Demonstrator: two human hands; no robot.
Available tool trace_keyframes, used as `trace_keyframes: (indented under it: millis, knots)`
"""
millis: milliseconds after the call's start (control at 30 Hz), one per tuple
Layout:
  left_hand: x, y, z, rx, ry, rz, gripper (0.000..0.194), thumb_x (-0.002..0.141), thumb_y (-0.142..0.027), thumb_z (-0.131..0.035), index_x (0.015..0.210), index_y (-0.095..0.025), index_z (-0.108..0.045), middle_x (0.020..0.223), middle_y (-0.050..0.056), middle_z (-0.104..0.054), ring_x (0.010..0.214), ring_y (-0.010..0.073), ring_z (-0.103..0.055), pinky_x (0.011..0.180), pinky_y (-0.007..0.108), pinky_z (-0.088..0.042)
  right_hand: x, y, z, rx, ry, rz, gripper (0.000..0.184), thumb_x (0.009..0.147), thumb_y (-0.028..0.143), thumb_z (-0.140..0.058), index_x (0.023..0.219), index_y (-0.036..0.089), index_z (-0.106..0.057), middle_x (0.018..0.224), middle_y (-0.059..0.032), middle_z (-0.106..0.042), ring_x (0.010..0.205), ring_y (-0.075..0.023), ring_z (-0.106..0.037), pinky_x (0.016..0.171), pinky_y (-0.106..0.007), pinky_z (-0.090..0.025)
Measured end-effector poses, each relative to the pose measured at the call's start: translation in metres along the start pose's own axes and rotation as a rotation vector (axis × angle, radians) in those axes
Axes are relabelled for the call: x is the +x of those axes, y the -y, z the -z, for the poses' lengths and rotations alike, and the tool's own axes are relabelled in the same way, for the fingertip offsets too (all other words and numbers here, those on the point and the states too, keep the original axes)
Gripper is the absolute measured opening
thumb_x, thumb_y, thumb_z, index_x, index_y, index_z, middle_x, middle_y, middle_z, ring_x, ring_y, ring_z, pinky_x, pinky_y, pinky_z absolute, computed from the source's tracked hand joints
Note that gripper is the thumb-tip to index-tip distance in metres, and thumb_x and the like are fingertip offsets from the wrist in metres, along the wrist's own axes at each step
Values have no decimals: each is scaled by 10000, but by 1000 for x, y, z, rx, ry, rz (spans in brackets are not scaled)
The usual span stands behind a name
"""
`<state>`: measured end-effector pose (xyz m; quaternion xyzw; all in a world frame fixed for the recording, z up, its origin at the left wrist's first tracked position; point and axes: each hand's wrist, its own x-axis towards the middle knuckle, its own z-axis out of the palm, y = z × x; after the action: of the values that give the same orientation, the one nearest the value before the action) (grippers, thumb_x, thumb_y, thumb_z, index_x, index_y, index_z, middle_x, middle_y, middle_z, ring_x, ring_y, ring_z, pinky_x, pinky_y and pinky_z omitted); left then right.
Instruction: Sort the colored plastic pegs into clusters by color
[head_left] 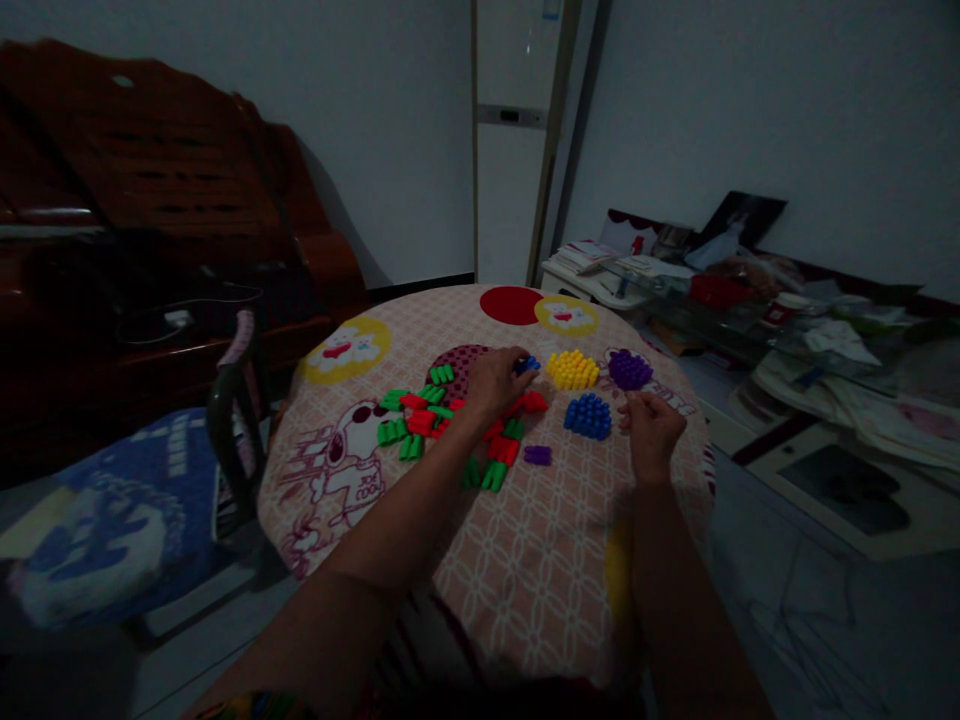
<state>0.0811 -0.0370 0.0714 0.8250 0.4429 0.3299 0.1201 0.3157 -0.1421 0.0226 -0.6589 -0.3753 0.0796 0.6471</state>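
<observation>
My left hand [493,382] reaches over the middle of the round table, its fingers curled on a blue toy block [530,364]. Below and left of it lie loose green blocks [391,432] and red blocks [421,422], partly covered by my left forearm. My right hand [652,428] is closed at the right side, thumb and fingers together; whatever is between them cannot be made out. Just left of it stands a tight group of blue blocks [588,416]. Behind are grouped yellow blocks [572,370] and purple blocks [629,370]. A single purple block [537,455] lies nearer me.
A patterned tablecloth [525,570] covers the table. At the left are a chair with a blue cover [112,510] and a wooden bench [172,190]. A cluttered glass-topped cabinet [750,330] runs along the right wall. A tall white unit [510,190] stands behind.
</observation>
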Motion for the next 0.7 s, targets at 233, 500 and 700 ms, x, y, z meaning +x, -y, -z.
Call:
trace_keyframes:
  millis: [233,500,700]
  knots:
    - [-26,-63,-43,-289,143,-237,313,884,-314,-708,1171,-190,-686,1086,77,-743,992,208,-692,925,325,-538,-9,18,-4,268,292,-46,305,691,455,-773,774,164,-735,519,35,-591,424,-101,-472,432,-227,-357]
    - [-26,-54,-60,-453,58,-253,384,851,-154,-681,1232,-179,-645,1099,85,-722,916,181,-694,876,326,-566,2,8,8,271,169,-47,266,656,379,-786,804,162,-748,508,34,-605,390,-108,-479,392,-219,-333]
    - [-15,-30,-48,-393,-14,-133,340,824,-56,-600,1141,-144,-683,1069,93,-732,852,158,-688,835,308,-575,18,-17,24,-180,-20,98,207,679,343,-660,739,165,-748,627,-23,-679,567,-181,-606,578,-298,-471]
